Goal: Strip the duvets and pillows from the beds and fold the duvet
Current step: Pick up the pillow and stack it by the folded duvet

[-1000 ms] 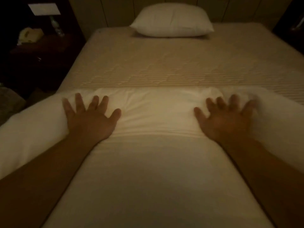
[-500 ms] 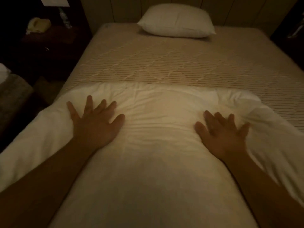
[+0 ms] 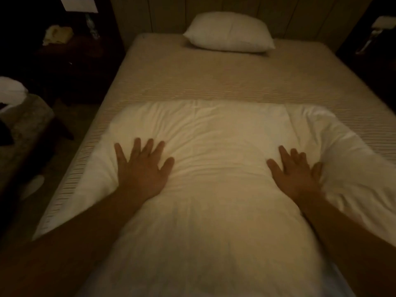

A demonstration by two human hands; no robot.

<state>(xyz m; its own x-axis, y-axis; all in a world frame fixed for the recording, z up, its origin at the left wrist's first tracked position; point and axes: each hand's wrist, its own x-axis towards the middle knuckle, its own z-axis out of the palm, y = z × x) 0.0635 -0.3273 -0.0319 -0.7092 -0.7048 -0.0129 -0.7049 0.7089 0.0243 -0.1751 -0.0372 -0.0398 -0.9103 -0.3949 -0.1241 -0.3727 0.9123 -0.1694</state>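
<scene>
A white duvet (image 3: 214,129) lies folded across the near half of the bed, its far edge about halfway up the mattress (image 3: 214,78). My left hand (image 3: 142,170) rests flat on the duvet's left part, fingers spread. My right hand (image 3: 296,172) lies flat on the right part, beside a raised fold of duvet. Neither hand grips the cloth. A white pillow (image 3: 229,32) sits at the head of the bed against the headboard.
A dark nightstand (image 3: 70,56) stands left of the bed with a yellowish object (image 3: 57,35) and a bottle (image 3: 91,26) on it. At the far left is another bed's edge with white bedding (image 3: 11,88). A wall fixture (image 3: 381,24) is at the right.
Both hands have slid back toward me over the duvet, and more duvet now shows beyond the fingers. The right hand's fingers have drawn closer together beside the fold.
</scene>
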